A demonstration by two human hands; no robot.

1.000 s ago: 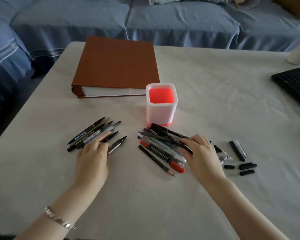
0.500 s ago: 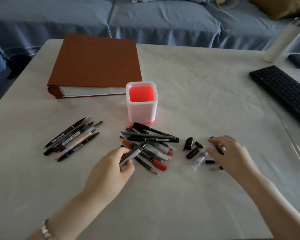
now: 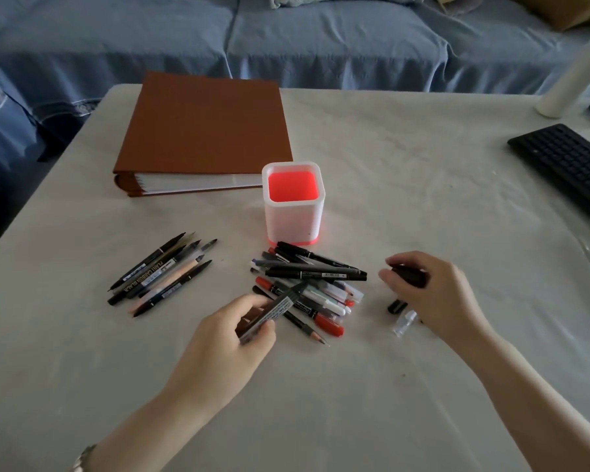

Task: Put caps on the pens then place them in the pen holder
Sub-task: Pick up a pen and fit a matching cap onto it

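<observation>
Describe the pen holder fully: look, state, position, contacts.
The pen holder is a square, round-cornered cup of white translucent plastic with a glowing red inside and red base rim. It stands upright and empty on the table, right of the binder's front corner. The pile of pens lies at its foot; neither hand touches it.

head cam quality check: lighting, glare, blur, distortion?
Head view: dim, bluish, flat light with only faint shadows; the pen holder interior glows saturated red, detail lost; no strong glare on the table; slight softness on the right hand and its black cap; wide-angle bending shows at the keyboard edge.
</observation>
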